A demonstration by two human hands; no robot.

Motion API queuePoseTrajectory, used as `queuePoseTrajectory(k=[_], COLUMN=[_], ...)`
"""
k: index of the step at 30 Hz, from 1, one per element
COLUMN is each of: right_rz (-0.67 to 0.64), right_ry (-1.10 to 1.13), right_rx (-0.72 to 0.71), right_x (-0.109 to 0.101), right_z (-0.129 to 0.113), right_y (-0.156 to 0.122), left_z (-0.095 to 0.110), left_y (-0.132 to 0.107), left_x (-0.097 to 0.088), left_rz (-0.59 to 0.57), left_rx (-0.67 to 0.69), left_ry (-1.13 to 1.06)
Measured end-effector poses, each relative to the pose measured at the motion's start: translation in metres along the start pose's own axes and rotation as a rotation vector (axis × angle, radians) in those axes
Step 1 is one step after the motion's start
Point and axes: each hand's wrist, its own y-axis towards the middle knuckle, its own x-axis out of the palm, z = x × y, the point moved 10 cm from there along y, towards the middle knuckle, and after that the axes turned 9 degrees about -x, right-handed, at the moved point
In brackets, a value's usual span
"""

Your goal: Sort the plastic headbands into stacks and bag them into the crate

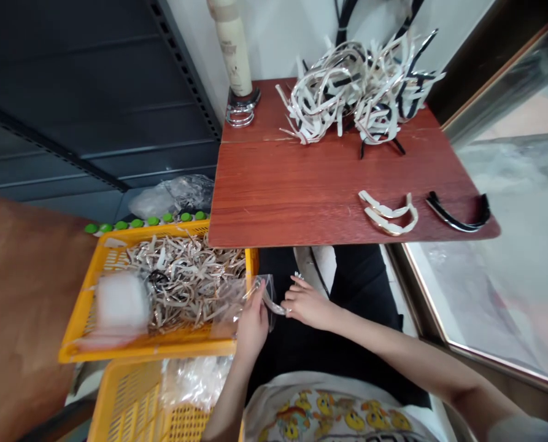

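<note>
My left hand [251, 325] is closed on a clear plastic bag [237, 301] over my lap, beside the yellow basket. My right hand [307, 304] pinches a curved hair clip [274, 305] at the bag's mouth; the two hands almost touch. On the red table [283, 190] ahead lie two cream curved clips [389, 216] and a black one [458, 216] near the front edge. A big heap of cream and black clips [361, 89] sits at the back of the table.
A yellow basket [84, 307] at my left holds several bagged clips and a white blurred packet [121, 302]. A second yellow basket [131, 405] with clear bags stands below it. A cardboard tube [233, 49] and metal rings [239, 115] occupy the table's back left corner. Glass panel at right.
</note>
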Motion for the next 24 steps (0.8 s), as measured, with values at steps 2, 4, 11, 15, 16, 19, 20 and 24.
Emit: queuePoseTrajectory(k=[2, 4, 11, 15, 16, 19, 20, 24], right_rz=[0.031, 0.033, 0.027, 0.094, 0.114, 0.191, 0.228, 0.529], right_ry=[0.001, 0.008, 0.028, -0.016, -0.017, 0.007, 0.026, 0.212], right_rx=[0.061, 0.112, 0.026, 0.056, 0.076, 0.113, 0.107, 0.214], right_x=[-0.002, -0.005, -0.017, -0.015, -0.013, -0.008, -0.007, -0.02], right_z=[0.009, 0.014, -0.016, -0.016, -0.013, -0.007, -0.008, 0.009], right_y=[-0.002, -0.006, -0.008, 0.003, 0.005, 0.007, 0.005, -0.024], left_z=[-0.01, -0.017, -0.005, 0.011, 0.012, 0.009, 0.006, -0.004], left_y=[0.0, -0.002, -0.011, -0.015, -0.016, -0.014, -0.013, -0.008], left_x=[-0.008, -0.015, -0.029, -0.018, -0.012, 0.007, 0.012, 0.025], left_rz=[0.085, 0.142, 0.198, 0.156, 0.132, 0.076, 0.069, 0.047], left_rx=[-0.061, -0.112, -0.133, -0.084, -0.068, -0.049, -0.054, -0.059], left_ry=[-0.004, -0.002, 0.057, 0.113, 0.122, 0.143, 0.147, 0.13])
